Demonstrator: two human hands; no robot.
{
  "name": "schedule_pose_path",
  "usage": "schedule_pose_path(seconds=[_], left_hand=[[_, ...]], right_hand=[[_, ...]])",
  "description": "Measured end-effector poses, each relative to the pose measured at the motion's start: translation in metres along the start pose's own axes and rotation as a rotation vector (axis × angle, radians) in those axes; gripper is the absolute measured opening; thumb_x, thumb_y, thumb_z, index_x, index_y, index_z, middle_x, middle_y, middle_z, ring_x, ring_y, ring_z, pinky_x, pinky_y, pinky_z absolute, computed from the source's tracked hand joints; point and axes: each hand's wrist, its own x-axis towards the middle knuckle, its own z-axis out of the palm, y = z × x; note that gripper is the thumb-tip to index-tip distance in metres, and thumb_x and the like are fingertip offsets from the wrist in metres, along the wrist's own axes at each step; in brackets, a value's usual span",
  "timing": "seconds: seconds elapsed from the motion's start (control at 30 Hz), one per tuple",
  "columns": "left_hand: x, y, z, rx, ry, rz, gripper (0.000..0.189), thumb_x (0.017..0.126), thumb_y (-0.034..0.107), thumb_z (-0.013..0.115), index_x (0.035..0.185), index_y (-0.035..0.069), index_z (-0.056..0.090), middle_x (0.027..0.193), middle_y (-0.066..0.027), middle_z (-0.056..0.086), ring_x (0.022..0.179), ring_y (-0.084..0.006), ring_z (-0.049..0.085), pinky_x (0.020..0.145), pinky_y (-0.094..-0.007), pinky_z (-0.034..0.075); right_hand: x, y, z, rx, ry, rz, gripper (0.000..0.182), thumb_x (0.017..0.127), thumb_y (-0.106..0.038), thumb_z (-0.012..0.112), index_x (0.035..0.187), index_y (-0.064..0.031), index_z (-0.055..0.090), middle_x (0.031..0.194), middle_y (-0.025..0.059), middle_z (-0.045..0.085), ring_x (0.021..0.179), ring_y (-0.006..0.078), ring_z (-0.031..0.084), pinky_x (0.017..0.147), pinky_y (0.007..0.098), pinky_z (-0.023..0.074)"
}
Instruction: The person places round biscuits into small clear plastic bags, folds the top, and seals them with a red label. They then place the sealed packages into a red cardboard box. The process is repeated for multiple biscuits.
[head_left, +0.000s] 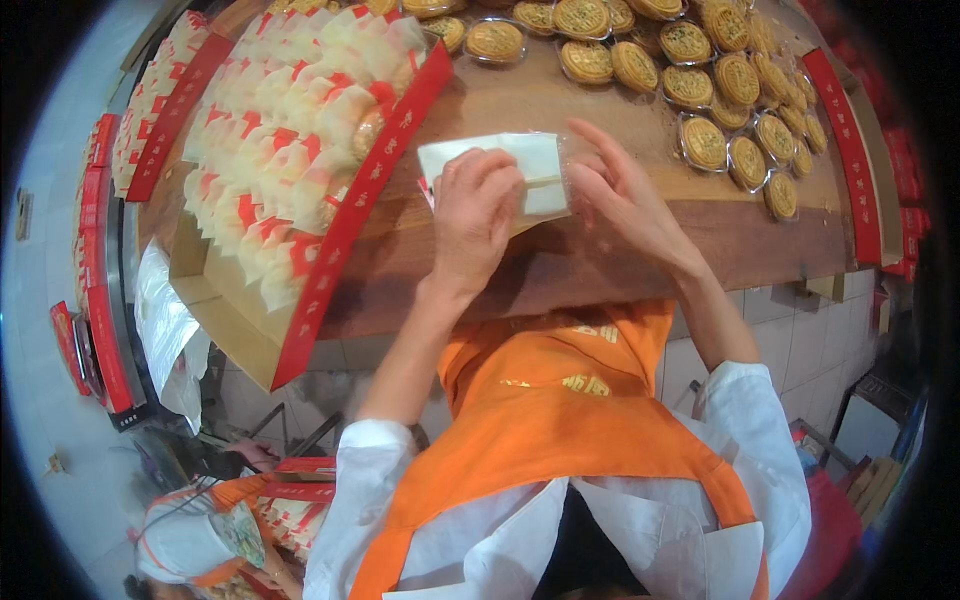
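Note:
A small packet in white paper (541, 157) lies on the wooden table in front of me, with a folded seam across it and a bit of red at its left edge. My left hand (480, 206) grips it from above, fingers curled over the paper; what is inside is hidden. At the packet's right edge is my right hand (619, 184), its index finger stretched out and the other fingers partly bent. Any contact between those fingers and the edge is unclear.
Left stands a cardboard box with a red rim (367, 180), packed with rows of paper-wrapped pieces. Round stamped pastries (686, 88) in clear plastic trays crowd the back right. Another red-rimmed box (847, 157) is at the far right. Lower left, a co-worker (184, 532) bends near another box.

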Motion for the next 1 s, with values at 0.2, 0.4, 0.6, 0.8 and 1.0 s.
schedule_pose_path(seconds=[0.2,0.4,0.6,0.8,1.0], left_hand=[[0.013,0.006,-0.026,-1.062,0.003,-0.234,0.008,0.090,0.011,0.051,0.097,0.007,0.052,0.130,-0.0136,0.043,0.121,-0.0203,0.039,0.100,-0.0354,0.031],[0.010,0.015,-0.035,-1.422,-0.089,-0.331,0.008,0.091,0.011,0.048,0.096,0.007,0.052,0.132,-0.0156,0.041,0.121,-0.0202,0.040,0.100,-0.0342,0.031],[0.017,0.045,-0.065,-0.292,-0.081,-0.073,0.060,0.063,0.022,0.076,0.112,0.003,0.048,0.101,-0.0171,0.054,0.097,-0.0304,0.053,0.085,-0.0353,0.042],[0.025,0.021,-0.173,0.063,0.432,-0.297,0.028,0.075,0.020,0.067,0.097,0.005,0.059,0.083,-0.0094,0.061,0.074,-0.0198,0.058,0.065,-0.0318,0.046],[-0.018,-0.159,-0.339,0.387,0.462,-0.495,0.031,0.081,0.020,0.059,0.106,0.002,0.059,0.092,-0.0081,0.063,0.084,-0.0158,0.057,0.074,-0.0311,0.045]], right_hand=[[-0.028,-0.035,0.006,-0.670,0.035,-0.752,0.049,0.077,-0.006,0.063,0.122,-0.0082,0.044,0.114,0.0089,0.054,0.084,0.0186,0.057,0.067,0.0274,0.0476],[-0.026,-0.051,0.009,-0.990,-0.035,-0.995,0.030,0.065,0.001,0.066,0.093,-0.0039,0.059,0.097,0.0100,0.060,0.076,0.0248,0.059,0.061,0.0305,0.0489],[-0.013,-0.084,0.040,-1.014,0.011,-1.171,0.027,0.060,0.001,0.066,0.086,-0.0023,0.060,0.087,0.0128,0.060,0.068,0.0249,0.057,0.056,0.0298,0.0465],[0.006,-0.107,0.059,-0.609,-0.096,-1.236,0.032,0.083,0.002,0.052,0.114,-0.0013,0.048,0.116,0.0231,0.048,0.099,0.0279,0.054,0.080,0.0347,0.0476],[0.034,-0.076,0.005,-0.578,0.160,-0.806,0.033,0.082,0.003,0.053,0.114,-0.0051,0.051,0.120,0.0129,0.050,0.100,0.0215,0.054,0.079,0.0294,0.0461]])
